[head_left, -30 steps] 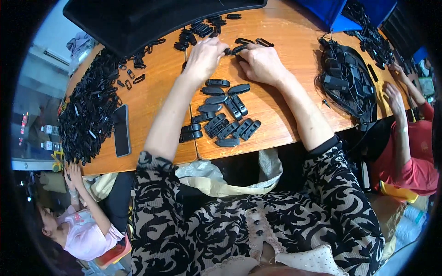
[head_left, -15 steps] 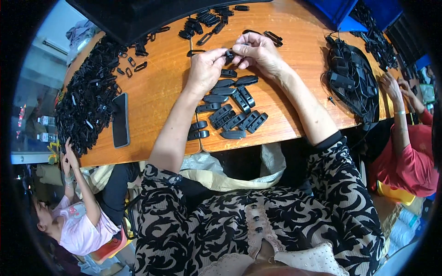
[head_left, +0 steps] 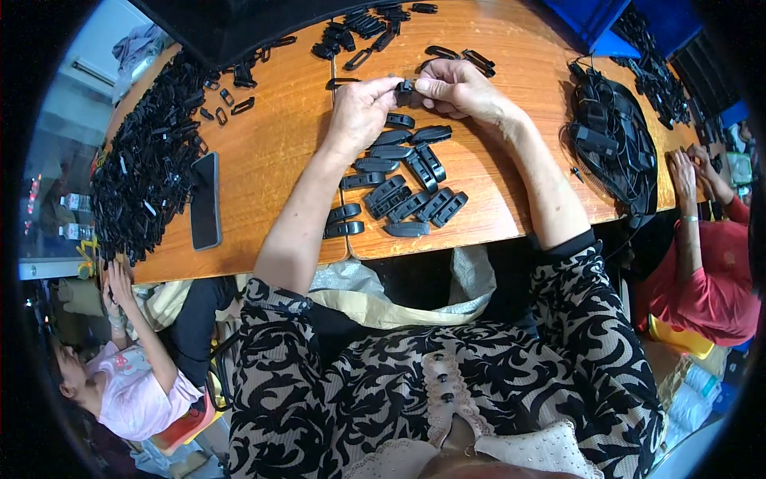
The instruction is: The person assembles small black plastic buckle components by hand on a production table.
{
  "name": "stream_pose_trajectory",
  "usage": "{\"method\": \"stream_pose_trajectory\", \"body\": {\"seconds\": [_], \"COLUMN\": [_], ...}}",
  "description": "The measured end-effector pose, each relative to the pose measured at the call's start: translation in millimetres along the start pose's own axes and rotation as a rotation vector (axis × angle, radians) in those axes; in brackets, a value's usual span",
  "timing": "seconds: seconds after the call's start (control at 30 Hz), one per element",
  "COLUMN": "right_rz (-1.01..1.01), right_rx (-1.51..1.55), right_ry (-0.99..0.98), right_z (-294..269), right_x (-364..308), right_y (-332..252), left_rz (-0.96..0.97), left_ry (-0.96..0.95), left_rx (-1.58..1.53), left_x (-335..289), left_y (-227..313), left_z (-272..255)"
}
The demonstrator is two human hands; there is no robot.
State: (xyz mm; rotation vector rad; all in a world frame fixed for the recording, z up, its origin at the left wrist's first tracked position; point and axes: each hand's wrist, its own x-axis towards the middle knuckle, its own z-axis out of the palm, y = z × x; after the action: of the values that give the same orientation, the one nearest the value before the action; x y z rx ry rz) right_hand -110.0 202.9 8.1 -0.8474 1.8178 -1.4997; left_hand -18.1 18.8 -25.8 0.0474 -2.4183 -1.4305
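Observation:
Above the wooden table [head_left: 271, 184], my left hand [head_left: 361, 113] and my right hand [head_left: 456, 89] meet fingertip to fingertip. Between them both pinch a small black plastic part [head_left: 406, 86], its exact kind partly covered by my fingers. Just below my hands lies a cluster of finished-looking black plastic pieces [head_left: 411, 206], long and rounded, some showing slotted undersides. Beyond my hands, thin black oval frames [head_left: 359, 59] are scattered, with one frame [head_left: 343, 83] beside my left knuckles and another [head_left: 479, 62] past my right hand.
A large heap of black parts [head_left: 148, 172] covers the table's left side, next to a phone [head_left: 205, 201]. On the right sits a black mesh bag [head_left: 610, 140] with cables. Blue bins [head_left: 578, 24] stand at the back right. Co-workers sit at left [head_left: 140, 383] and right [head_left: 706, 271].
My hands stay pinched together on the black part, shifting slightly, and the part has turned a little between my fingers. The co-workers' hands on both sides have moved.

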Motion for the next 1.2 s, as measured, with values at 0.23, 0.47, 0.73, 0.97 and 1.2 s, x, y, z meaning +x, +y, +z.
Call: {"method": "stream_pose_trajectory", "body": {"seconds": [0.23, 0.47, 0.73, 0.97, 1.2], "right_rz": [0.066, 0.061, 0.085, 0.125, 0.146], "right_rx": [-0.009, 0.100, 0.017, -0.081, -0.036], "right_ry": [-0.037, -0.058, 0.005, 0.053, 0.014], "right_z": [-7, -4, -3, -1, 6], "right_x": [0, 2, 2, 6, -1], "right_y": [-4, -2, -5, -1, -11], "left_rz": [0.040, 0.041, 0.084, 0.227, 0.026], "left_ry": [0.005, -0.001, -0.021, 0.025, 0.003], "left_rx": [0.093, 0.077, 0.143, 0.059, -0.470], "left_x": [-2, -5, -4, -4, -5], "left_y": [7, 9, 11, 3, 13], "left_z": [0, -3, -4, 1, -5]}}
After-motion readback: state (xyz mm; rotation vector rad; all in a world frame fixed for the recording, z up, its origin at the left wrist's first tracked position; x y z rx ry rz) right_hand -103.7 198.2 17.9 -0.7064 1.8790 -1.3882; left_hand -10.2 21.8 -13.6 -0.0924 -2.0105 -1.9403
